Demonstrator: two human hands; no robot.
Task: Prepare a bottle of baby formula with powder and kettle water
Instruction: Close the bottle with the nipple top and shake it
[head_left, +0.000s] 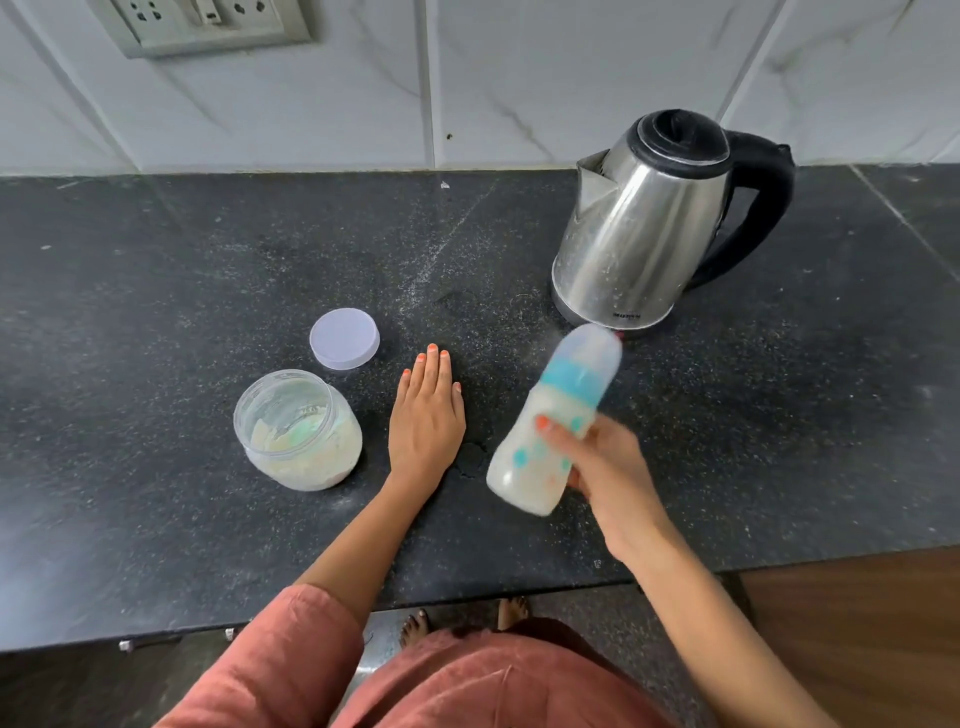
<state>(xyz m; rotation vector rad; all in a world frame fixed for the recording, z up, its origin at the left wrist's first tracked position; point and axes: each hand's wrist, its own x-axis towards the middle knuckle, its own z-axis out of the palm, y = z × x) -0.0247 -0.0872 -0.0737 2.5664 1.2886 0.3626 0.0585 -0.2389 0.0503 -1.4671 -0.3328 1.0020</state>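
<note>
Shaking looks like the last step: the right hand grips the capped, milky baby bottle tilted above the counter, while the left hand lies flat between it and the open formula jar; the kettle stands beyond.

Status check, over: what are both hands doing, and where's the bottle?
Left hand flat on counter, open. Right hand grips capped bottle, tilted, milky inside. Jar open, lid beside it, kettle behind; nothing blocking.
</note>
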